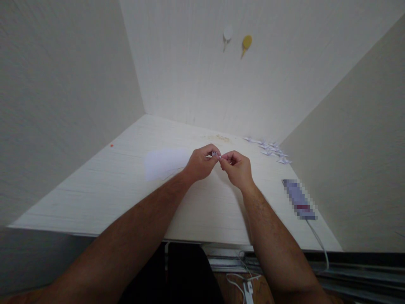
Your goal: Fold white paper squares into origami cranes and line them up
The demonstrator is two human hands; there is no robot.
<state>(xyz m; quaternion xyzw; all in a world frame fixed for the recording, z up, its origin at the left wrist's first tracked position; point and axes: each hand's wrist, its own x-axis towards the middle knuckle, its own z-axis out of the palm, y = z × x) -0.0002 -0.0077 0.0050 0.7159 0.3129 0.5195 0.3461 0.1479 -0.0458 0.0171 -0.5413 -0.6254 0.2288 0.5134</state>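
Note:
Between my two hands, above the middle of the white desk, is a small folded piece of white paper [214, 154]. My left hand [204, 161] pinches it between thumb and forefinger. From the other side, the thumb and forefinger of my right hand [236, 166] are closed on its near tip. Fingers hide much of the paper, so its full shape does not show. White paper sheets [164, 162] lie flat on the desk beside my left hand. Several folded paper cranes [268, 148] sit in a group at the back right.
A phone-like device [299, 199], blurred out, lies at the desk's right side with a white cable [318, 238] running over the front edge. Walls enclose the desk [202, 211] on three sides. A white hook [227, 33] and a yellow hook [247, 42] are on the back wall.

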